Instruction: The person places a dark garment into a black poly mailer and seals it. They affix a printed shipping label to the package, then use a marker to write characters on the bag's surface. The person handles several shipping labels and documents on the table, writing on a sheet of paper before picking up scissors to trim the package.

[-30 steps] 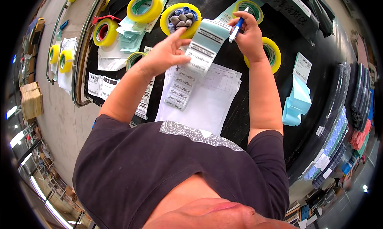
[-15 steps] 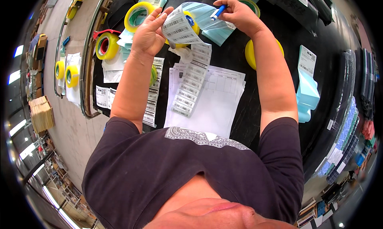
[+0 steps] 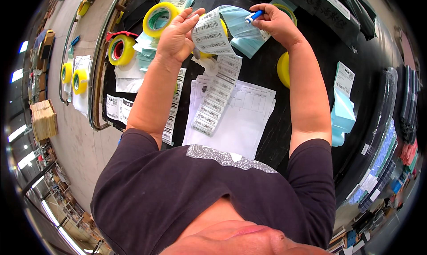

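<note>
A long strip of barcode labels [image 3: 209,35] curls up between my hands, white in front with a light blue back [image 3: 240,24]. My left hand [image 3: 178,39] pinches its left edge, palm turned up. In the fingers of my right hand [image 3: 280,26] is a blue and white pen [image 3: 255,17], right by the strip's blue side; whether these fingers also grip the strip is hidden. The strip's tail hangs down over white printed sheets [image 3: 244,121] on the black table [image 3: 284,121]. Behind the curl, a yellow tape roll shows only in part.
Yellow tape rolls [image 3: 160,19] stand at the upper left, one in a red-handled dispenser [image 3: 121,50]. Another label strip [image 3: 171,121] lies by my left forearm. A folded light blue label stack [image 3: 342,112] lies at the right, near plastic-wrapped rolls [image 3: 378,121]. A metal rail [image 3: 94,77] borders the left.
The view has shifted slightly, so the table's things sit a little lower. Both hands keep their hold, and the curled strip has turned a little.
</note>
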Tool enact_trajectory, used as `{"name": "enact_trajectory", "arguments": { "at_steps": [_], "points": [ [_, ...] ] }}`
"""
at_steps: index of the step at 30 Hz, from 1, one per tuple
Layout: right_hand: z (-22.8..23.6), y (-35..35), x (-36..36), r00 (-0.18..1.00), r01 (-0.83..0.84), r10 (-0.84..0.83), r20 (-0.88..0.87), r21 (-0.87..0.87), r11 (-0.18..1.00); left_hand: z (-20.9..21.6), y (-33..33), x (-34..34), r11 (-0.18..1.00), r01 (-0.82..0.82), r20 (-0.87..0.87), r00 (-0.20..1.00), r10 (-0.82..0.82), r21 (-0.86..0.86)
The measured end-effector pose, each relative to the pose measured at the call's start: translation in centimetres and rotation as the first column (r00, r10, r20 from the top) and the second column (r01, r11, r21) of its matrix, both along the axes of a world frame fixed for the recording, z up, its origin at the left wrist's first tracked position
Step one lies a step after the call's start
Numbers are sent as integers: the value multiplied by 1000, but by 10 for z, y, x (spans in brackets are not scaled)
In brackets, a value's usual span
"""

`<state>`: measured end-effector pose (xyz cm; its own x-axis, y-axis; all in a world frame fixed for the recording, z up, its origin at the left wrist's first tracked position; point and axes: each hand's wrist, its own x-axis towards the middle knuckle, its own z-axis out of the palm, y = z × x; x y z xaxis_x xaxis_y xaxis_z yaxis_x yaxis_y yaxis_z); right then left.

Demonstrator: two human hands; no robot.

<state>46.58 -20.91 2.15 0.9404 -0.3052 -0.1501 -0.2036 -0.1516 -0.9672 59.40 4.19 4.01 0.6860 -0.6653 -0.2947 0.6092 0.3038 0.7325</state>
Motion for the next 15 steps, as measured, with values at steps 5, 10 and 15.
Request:
{"name": "enact_trajectory", "arguments": {
  "at_steps": [5, 10, 15],
  "points": [
    [5, 2, -2, 1000, 9, -9, -15, -7, 1000, 1, -4, -2, 1000, 9, 20, 1000, -9, 9],
    [1, 0, -2, 1000, -1, 1, 3, 16, 1000, 2, -2, -4, 999, -5, 43, 999, 4, 33],
    [-16, -9, 0, 996, -16, 16, 91, -4, 1000, -6, -2, 0, 1000, 24, 40, 999, -24, 4]
  ]
}}
